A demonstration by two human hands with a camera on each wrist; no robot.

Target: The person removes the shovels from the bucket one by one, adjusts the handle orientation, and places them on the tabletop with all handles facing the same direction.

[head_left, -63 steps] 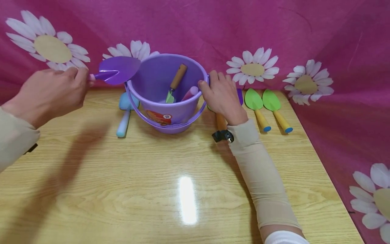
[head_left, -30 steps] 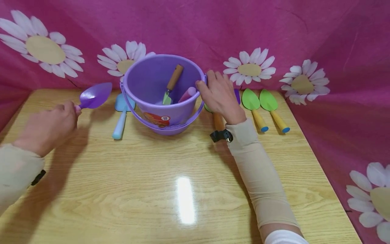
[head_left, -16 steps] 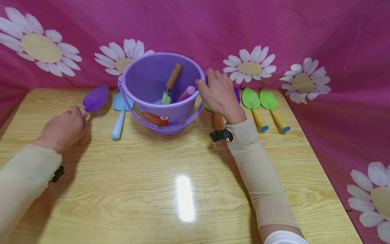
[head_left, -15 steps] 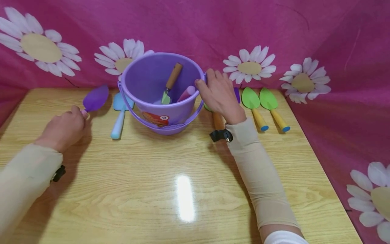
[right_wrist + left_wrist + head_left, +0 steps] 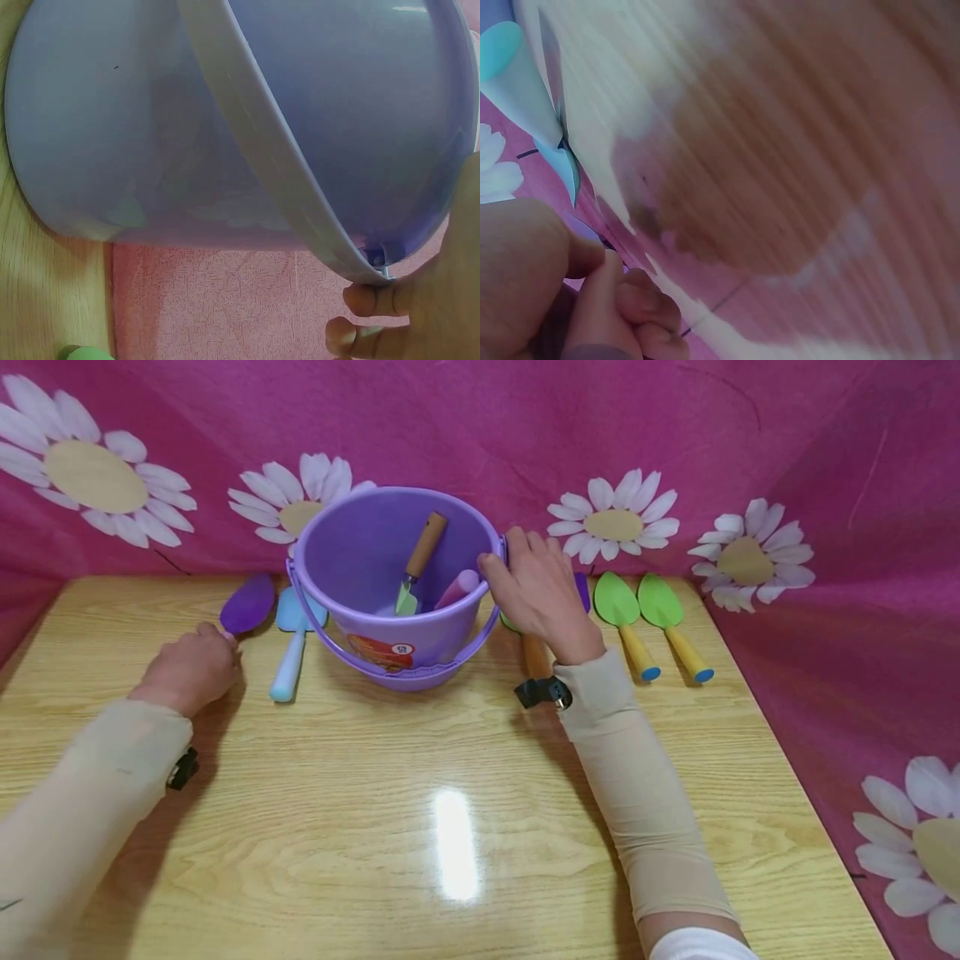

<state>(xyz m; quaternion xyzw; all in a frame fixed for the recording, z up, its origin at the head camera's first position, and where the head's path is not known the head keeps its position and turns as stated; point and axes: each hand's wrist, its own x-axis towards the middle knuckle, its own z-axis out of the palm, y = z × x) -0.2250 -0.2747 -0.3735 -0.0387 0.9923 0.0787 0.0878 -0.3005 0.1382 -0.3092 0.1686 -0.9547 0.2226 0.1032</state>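
Observation:
In the head view my left hand (image 5: pixel 191 668) grips the pink handle of a purple garden trowel (image 5: pixel 248 604), low at the table's back left, blade pointing toward the cloth. The left wrist view shows the fingers wrapped round that pink handle (image 5: pixel 604 315). Just right of it lies a light blue trowel (image 5: pixel 289 664). A purple bucket (image 5: pixel 450 643) stands at the back, its carrying handle hanging at the front. My right hand (image 5: pixel 540 593) holds its right rim, thumb over the edge. Inside lean a wooden-handled trowel (image 5: pixel 426 545) and a pink handle (image 5: pixel 459 587).
Two green trowels with yellow handles (image 5: pixel 617 602) lie right of my right hand. Beneath that wrist sits an orange-brown handle (image 5: pixel 535 653), partly hidden, with a purple blade (image 5: pixel 582 592) behind the hand. A pink daisy-patterned cloth (image 5: pixel 465 418) hangs behind the wooden table (image 5: pixel 337 827).
My left hand has carried the purple trowel away from the bucket's left rim, down to the table left of the blue trowel, then slightly rightward. The right hand has kept its hold on the bucket.

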